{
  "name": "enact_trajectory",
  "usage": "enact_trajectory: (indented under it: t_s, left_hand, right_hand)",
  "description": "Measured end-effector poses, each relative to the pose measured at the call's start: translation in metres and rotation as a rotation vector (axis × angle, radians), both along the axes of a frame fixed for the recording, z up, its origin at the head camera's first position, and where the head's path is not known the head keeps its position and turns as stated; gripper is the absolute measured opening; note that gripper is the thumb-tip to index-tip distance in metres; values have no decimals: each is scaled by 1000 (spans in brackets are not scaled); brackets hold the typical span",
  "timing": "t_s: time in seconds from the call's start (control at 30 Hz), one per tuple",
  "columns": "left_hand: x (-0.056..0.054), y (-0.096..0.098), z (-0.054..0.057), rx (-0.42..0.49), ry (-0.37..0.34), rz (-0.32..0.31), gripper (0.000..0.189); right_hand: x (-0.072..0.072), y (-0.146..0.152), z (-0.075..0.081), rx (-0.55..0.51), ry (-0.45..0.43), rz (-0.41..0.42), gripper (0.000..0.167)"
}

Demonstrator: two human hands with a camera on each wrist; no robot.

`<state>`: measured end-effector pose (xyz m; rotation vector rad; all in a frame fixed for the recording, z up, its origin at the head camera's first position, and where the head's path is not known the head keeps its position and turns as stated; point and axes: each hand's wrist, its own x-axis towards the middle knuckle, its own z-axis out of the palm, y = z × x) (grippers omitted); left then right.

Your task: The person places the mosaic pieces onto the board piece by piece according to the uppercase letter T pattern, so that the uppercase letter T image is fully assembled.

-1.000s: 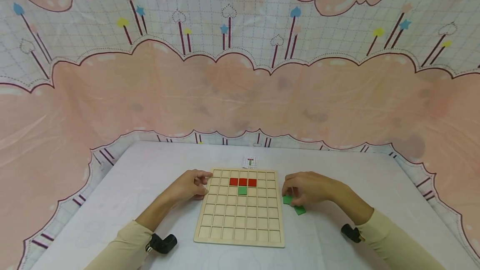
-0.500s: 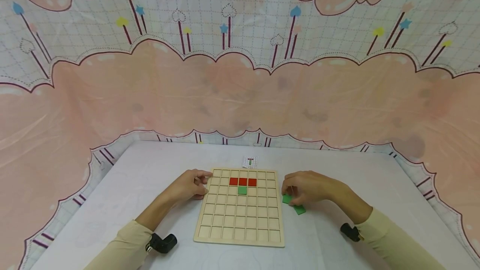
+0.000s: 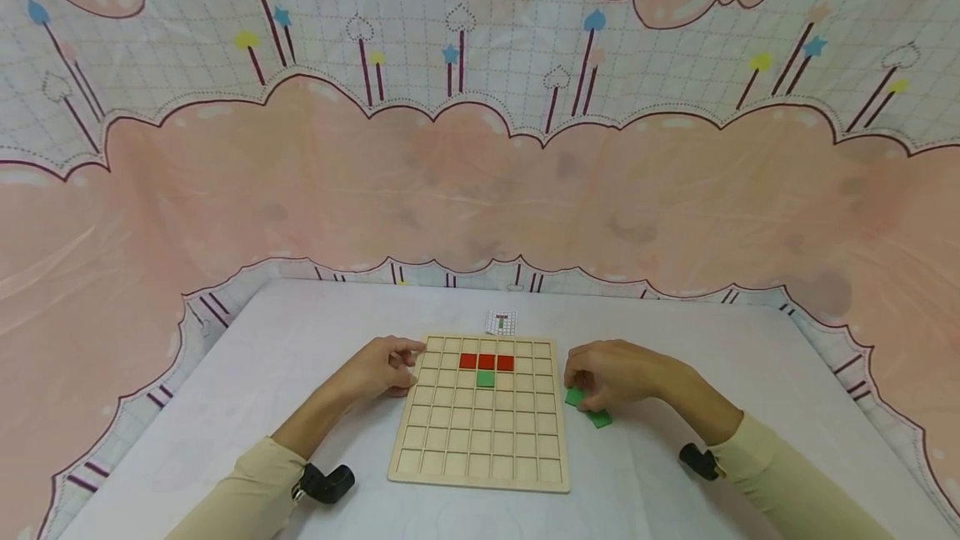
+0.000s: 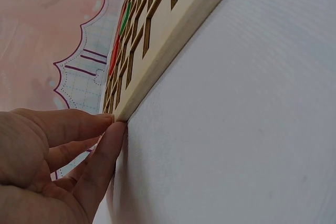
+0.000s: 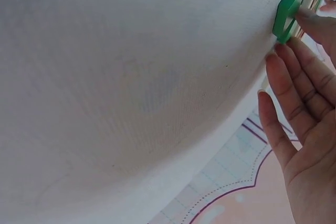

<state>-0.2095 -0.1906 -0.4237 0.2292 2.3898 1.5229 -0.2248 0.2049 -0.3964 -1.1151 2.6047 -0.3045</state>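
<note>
A square wooden grid board lies on the white table. Three red tiles fill a row of cells near its far side, with one green tile below the middle one. My left hand touches the board's left edge near the far corner with thumb and forefinger. Right of the board, my right hand pinches a loose green tile between thumb and fingertips, low at the table. Another loose green tile lies beside the thumb, partly covered. In the right wrist view, the green tiles overlap.
A small card printed with a grid and a red and green T shape lies just beyond the board. Behind the table hangs a patterned cloth. Black wrist cameras sit on both forearms.
Both hands hold almost the same places, and the tiles on the board stay put. The head view has shifted very slightly.
</note>
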Motion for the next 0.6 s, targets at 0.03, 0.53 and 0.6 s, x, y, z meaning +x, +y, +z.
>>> enact_trajectory:
  t_s: [0.03,0.53,0.6]
  left_hand:
    - [0,0,0,-1,-1,1,57]
    - [0,0,0,-6,-6,13,57]
    - [0,0,0,-4,-8,11,57]
  right_hand:
    - [0,0,0,0,0,-3,21]
    - [-3,-2,2,7,2,-16,19]
    - [-3,-2,3,9,-3,-23,18]
